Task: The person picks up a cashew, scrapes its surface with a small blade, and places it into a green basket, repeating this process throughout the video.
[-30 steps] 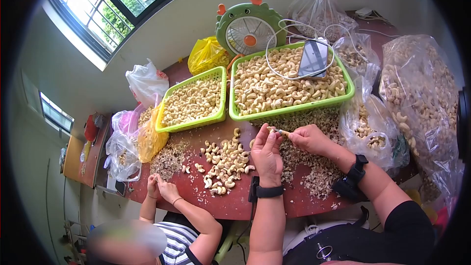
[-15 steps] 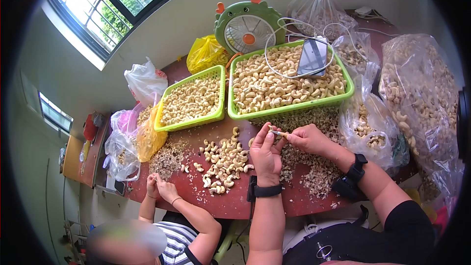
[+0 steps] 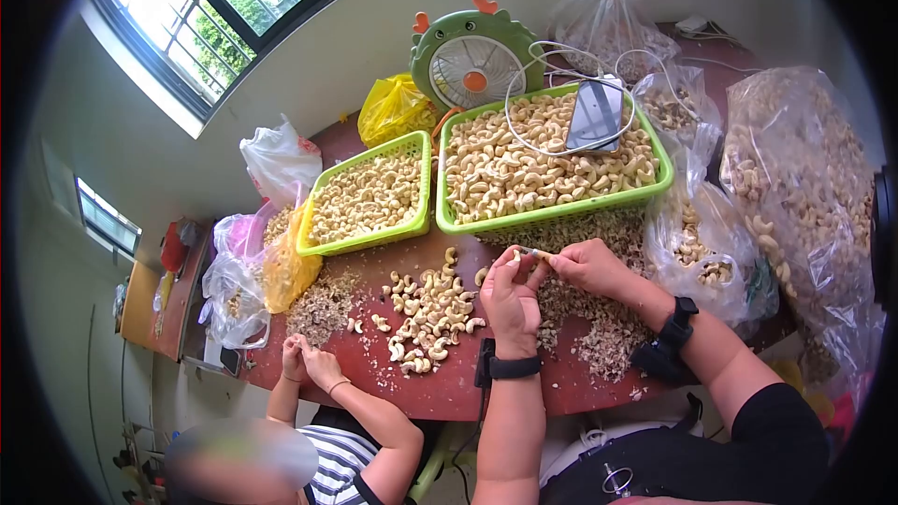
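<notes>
My left hand (image 3: 512, 304) is raised palm up over the red table, fingertips pinched round a cashew nut (image 3: 515, 257). From the right, my right hand (image 3: 591, 268) grips a small knife (image 3: 540, 253) with a light wooden handle, its tip touching or close to the nut. A loose pile of cashews (image 3: 432, 309) lies on the table left of my left hand. Beneath both hands spreads a heap of brown peel flakes (image 3: 603, 341). Behind them stands a large green basket (image 3: 561, 209) full of cashews, with a smartphone (image 3: 596, 115) and white cable on top.
A smaller yellow-green basket (image 3: 365, 238) of cashews stands to the left. Bags of nuts (image 3: 795, 178) crowd the right side. A green fan (image 3: 475, 56) is at the back. Another person's hands (image 3: 311, 363) work at the table's left front, beside more peel flakes (image 3: 323, 309).
The view has shifted slightly. My hands stay together at the nut, with the knife and left fingers turned a little. The other person's hands have barely moved.
</notes>
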Tool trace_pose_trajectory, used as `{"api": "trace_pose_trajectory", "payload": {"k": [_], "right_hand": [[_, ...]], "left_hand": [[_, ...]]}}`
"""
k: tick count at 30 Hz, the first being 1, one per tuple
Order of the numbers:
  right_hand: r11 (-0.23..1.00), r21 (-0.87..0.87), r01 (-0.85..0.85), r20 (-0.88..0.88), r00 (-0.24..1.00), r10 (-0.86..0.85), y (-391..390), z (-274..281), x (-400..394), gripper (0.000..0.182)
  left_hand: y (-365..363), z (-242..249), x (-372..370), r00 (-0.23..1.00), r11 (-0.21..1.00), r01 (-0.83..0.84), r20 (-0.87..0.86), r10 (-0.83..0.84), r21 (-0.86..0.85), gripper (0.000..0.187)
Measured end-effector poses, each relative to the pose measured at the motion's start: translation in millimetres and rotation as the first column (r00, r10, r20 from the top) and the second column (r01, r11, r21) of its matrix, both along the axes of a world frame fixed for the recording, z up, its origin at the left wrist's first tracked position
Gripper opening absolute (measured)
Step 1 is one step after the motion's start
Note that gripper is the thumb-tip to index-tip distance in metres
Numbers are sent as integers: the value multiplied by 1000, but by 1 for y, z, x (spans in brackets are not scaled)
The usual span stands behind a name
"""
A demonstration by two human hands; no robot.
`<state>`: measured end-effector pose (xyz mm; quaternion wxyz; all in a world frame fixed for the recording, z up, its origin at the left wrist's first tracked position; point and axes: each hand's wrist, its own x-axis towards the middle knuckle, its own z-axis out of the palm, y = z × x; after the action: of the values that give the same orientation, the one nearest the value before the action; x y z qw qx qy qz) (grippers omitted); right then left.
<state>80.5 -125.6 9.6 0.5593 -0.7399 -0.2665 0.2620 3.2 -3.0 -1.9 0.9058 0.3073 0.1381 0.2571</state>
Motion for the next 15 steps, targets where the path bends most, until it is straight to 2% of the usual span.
{"api": "trace_pose_trajectory", "payload": {"k": [10,15], "right_hand": [[1000,8,-11,-10,1000,11,1,-4,0,35],[999,9,-45,18,999,45,1,-1,-2,34]], "left_hand": [[5,-3,-1,996,998,-40,-83,36,-46,23],[0,0,-1,997,999,29,-68,-26,38,20]]}}
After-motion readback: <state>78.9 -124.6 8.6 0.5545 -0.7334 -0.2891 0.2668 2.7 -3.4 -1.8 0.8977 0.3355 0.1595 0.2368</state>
